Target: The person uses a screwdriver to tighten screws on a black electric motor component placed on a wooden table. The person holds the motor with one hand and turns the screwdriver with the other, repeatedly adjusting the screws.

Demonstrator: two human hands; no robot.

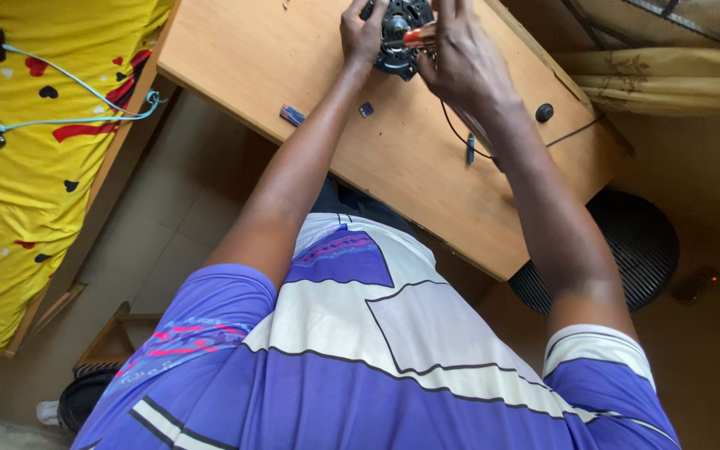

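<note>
A round black motor-like part [400, 52] sits on the wooden table [310, 58] at the top of the head view. My left hand [362, 32] grips its left side. My right hand [460, 58] covers its right side and holds a tool with a red handle [420, 36] against it. The tool's tip is hidden behind the part and my fingers. A thin black wire [453, 127] runs from under my right hand across the table.
Small loose parts lie on the table: a blue-red piece [292, 114], a tiny dark piece [366, 109], a slim blue piece [470, 150], a black knob [544, 112]. A yellow bed [10, 200] with phones and a cable is left. A round black fan grille [639, 246] lies below the table.
</note>
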